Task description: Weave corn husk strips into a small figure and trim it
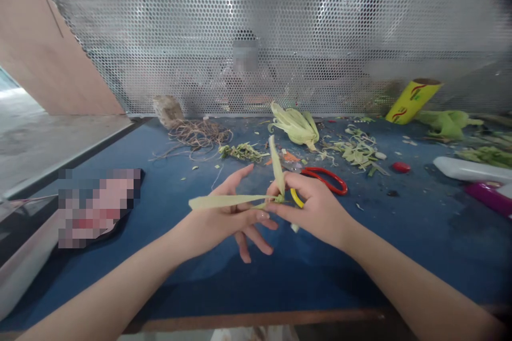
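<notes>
My right hand (314,205) is closed, its thumb and fingertips pinching a small knotted part of a pale green corn husk strip (232,201). One end of the strip sticks up from the pinch, and the other stretches left across my left hand. My left hand (228,213) is beside it with its fingers spread, the thumb close to the strip and the forefinger stretched upward. Whether its thumb presses on the husk is hard to see. Behind my right hand lie scissors with red and yellow handles (338,184), partly hidden by that hand.
A bundle of corn husks (296,125) lies at the back of the blue table (192,287). Twine (196,136), husk scraps (356,149) and a yellow tube (414,101) are around it. A phone (138,184) lies left. Behind stands a perforated metal screen (168,26), with a person beyond.
</notes>
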`<state>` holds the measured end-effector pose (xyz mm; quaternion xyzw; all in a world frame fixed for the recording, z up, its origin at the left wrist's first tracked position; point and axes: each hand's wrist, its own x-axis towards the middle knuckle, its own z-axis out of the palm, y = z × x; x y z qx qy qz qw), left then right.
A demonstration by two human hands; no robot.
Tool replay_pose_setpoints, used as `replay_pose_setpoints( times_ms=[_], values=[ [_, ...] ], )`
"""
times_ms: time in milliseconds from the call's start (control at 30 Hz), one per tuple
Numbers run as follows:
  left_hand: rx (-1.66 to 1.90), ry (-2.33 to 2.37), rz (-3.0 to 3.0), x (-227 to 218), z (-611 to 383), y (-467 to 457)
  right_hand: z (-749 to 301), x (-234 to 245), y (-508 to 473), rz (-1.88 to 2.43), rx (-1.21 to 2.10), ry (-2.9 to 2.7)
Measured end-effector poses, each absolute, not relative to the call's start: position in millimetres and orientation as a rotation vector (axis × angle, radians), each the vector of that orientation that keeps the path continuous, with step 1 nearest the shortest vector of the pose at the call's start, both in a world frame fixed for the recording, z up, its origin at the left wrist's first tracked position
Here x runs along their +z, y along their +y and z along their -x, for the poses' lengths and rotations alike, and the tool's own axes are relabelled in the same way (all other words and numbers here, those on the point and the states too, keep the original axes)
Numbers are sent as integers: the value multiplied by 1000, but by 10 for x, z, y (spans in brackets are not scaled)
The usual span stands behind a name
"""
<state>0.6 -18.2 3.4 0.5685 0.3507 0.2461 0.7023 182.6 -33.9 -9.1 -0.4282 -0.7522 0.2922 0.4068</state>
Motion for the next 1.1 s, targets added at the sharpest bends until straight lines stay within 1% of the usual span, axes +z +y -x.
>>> replay_pose_setpoints(
  times_ms=[233, 300, 433, 500, 733, 933, 1000, 1100],
  values=[
    [499, 789, -1381, 78, 17, -218, -1863, -116, -263, 1023, 867, -1700],
    [568, 829, -1560, 102, 28, -209, -1860, -117, -261, 1020, 877, -1675],
    [841, 1028, -1944, 148, 31, -168, -1853, -114, -279, 1020, 938, -1672],
    [850, 1114, -2002, 155, 23, -154, -1852, -109, -286, 1046, 955, -1623],
    [805, 1097, -1901, 168, 16, -169, -1840, -108, -278, 1104, 934, -1370],
    [916, 1002, -1770, 185, 101, -108, -1845, -147, -254, 999, 1081, -1285],
    [837, 892, -1689, 140, 84, -110, -1833, -161, -257, 979, 1097, -1256],
    [684, 896, -1682, 47, -10, -140, -1786, -171, -283, 945, 1177, -1257]
  ],
)
